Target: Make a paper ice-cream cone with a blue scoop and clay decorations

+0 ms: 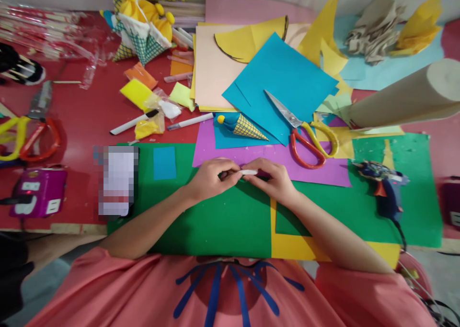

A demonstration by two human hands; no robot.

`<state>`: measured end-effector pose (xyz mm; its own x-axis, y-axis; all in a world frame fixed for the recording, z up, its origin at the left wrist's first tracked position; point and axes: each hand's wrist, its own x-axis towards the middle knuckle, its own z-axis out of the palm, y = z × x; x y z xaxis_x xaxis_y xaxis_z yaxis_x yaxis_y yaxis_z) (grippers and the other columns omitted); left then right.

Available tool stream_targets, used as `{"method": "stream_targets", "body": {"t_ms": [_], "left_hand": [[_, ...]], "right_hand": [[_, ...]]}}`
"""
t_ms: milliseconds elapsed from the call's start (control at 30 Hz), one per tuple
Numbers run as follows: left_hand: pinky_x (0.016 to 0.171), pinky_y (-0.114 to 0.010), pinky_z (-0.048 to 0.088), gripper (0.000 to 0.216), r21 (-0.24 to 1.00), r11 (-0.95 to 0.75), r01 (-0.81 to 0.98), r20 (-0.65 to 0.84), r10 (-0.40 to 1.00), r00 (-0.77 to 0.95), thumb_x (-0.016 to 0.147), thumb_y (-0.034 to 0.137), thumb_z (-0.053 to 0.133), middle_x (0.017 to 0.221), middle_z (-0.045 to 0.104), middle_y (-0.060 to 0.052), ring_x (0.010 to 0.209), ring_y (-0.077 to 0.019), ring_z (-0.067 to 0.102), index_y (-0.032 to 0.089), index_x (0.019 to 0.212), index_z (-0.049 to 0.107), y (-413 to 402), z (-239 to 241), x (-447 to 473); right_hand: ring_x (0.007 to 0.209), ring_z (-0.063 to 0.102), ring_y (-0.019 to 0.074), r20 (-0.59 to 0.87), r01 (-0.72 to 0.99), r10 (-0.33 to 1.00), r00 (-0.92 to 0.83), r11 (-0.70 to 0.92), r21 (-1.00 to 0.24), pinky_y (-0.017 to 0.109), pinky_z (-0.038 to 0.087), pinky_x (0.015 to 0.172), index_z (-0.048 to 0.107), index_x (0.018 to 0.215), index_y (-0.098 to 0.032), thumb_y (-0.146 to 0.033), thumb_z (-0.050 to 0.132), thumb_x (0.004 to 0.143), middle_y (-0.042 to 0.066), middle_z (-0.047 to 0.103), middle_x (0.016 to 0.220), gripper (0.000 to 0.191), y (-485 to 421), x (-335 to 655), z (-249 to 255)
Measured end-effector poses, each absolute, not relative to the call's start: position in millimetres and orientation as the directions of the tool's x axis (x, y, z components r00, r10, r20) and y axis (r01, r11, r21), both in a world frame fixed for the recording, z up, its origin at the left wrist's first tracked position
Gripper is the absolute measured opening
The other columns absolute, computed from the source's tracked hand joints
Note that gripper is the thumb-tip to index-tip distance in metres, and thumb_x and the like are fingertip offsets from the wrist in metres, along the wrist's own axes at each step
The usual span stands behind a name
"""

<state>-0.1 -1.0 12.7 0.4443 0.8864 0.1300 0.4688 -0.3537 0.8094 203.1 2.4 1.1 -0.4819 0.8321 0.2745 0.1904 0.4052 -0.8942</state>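
In the head view, your left hand and right hand pinched the white piece between their fingertips, over the near edge of the purple sheet. Your fingers hid part of it, leaving its full shape unclear.
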Motion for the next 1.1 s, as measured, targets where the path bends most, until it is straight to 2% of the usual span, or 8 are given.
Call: {"method": "stream_targets", "body": {"t_ms": [200,333,367,500,567,767,933,1100], "left_hand": [[0.056,-0.019,0.042,0.021,0.859,-0.252,0.445,0.03,0.893,0.449,0.087,0.029,0.055,0.067,0.066,0.0,0.058,-0.0081,0.054,0.016,0.078,0.068,-2.1,15.2,-0.6],[0.059,-0.02,0.043,0.024,0.884,-0.146,0.443,-0.066,0.9,0.43,0.088,0.031,0.053,0.073,0.07,-0.001,0.063,-0.0096,0.058,0.016,0.079,0.069,-1.8,15.1,-1.9],[0.06,-0.021,0.044,0.025,0.886,-0.129,0.446,-0.083,0.901,0.426,0.088,0.032,0.052,0.073,0.07,-0.001,0.063,-0.0099,0.059,0.016,0.079,0.069,-1.6,14.7,-2.3],[0.06,-0.021,0.043,0.027,0.884,-0.114,0.453,-0.1,0.901,0.422,0.088,0.034,0.051,0.069,0.067,0.0,0.062,-0.0098,0.057,0.016,0.076,0.067,-1.1,13.8,-2.7],[0.056,-0.019,0.041,0.026,0.889,-0.101,0.447,-0.113,0.897,0.428,0.087,0.036,0.054,0.065,0.064,0.001,0.058,-0.0088,0.054,0.016,0.076,0.067,-1.4,14.5,-2.3],[0.052,-0.018,0.039,0.026,0.913,-0.027,0.407,-0.192,0.852,0.487,0.087,0.039,0.055,0.063,0.06,0.003,0.056,-0.0075,0.051,0.016,0.081,0.066,-1.2,17.7,-1.4],[0.05,-0.018,0.036,0.026,0.926,0.017,0.376,-0.211,0.851,0.481,0.089,0.035,0.053,0.054,0.051,0.006,0.05,-0.0064,0.046,0.016,0.075,0.063,0.7,19.9,-1.7],[0.049,-0.018,0.035,0.038,0.926,0.028,0.375,-0.225,0.84,0.493,0.092,0.042,0.047,0.053,0.051,0.005,0.049,-0.0062,0.046,0.016,0.066,0.056,0.4,20.3,-1.4]], "right_hand": [[0.083,0.073,0.0138,0.229,0.219,0.844,-0.485,0.37,-0.903,0.023,0.057,0.076,0.069,0.095,-0.018,-0.025,0.062,0.09,0.006,0.076,0.09,0.01,0.3,204.7,3.4],[0.092,0.073,0.017,0.213,0.169,0.863,-0.458,0.32,-0.932,0.027,0.058,0.083,0.06,0.12,-0.019,-0.038,0.073,0.08,0.007,0.075,0.102,0.045,0.0,204.6,-0.4],[0.094,0.073,0.0173,0.222,0.168,0.859,-0.461,0.33,-0.929,0.027,0.058,0.083,0.059,0.122,-0.02,-0.039,0.074,0.079,0.008,0.075,0.104,0.049,0.3,204.5,-0.9],[0.086,0.071,0.015,0.264,0.203,0.831,-0.491,0.403,-0.893,0.025,0.057,0.076,0.066,0.105,-0.019,-0.027,0.067,0.087,0.006,0.074,0.096,0.02,1.3,204.1,0.8],[0.079,0.071,0.0143,0.261,0.21,0.828,-0.496,0.407,-0.889,0.024,0.056,0.07,0.068,0.099,-0.018,-0.025,0.065,0.088,0.005,0.074,0.088,0.013,1.2,204.1,2.3],[0.079,0.072,0.0151,0.258,0.205,0.81,-0.527,0.415,-0.886,0.026,0.056,0.074,0.069,0.096,-0.019,-0.028,0.062,0.09,0.006,0.075,0.088,0.013,-0.6,204.8,2.0],[0.089,0.072,0.0173,0.264,0.188,0.828,-0.495,0.399,-0.898,0.028,0.058,0.078,0.065,0.113,-0.019,-0.036,0.07,0.084,0.008,0.075,0.101,0.034,-0.4,203.9,0.9],[0.078,0.069,0.0148,0.317,0.176,0.798,-0.513,0.459,-0.871,0.026,0.056,0.071,0.068,0.098,-0.017,-0.024,0.064,0.088,0.007,0.074,0.087,0.013,1.6,203.3,1.5]]}}
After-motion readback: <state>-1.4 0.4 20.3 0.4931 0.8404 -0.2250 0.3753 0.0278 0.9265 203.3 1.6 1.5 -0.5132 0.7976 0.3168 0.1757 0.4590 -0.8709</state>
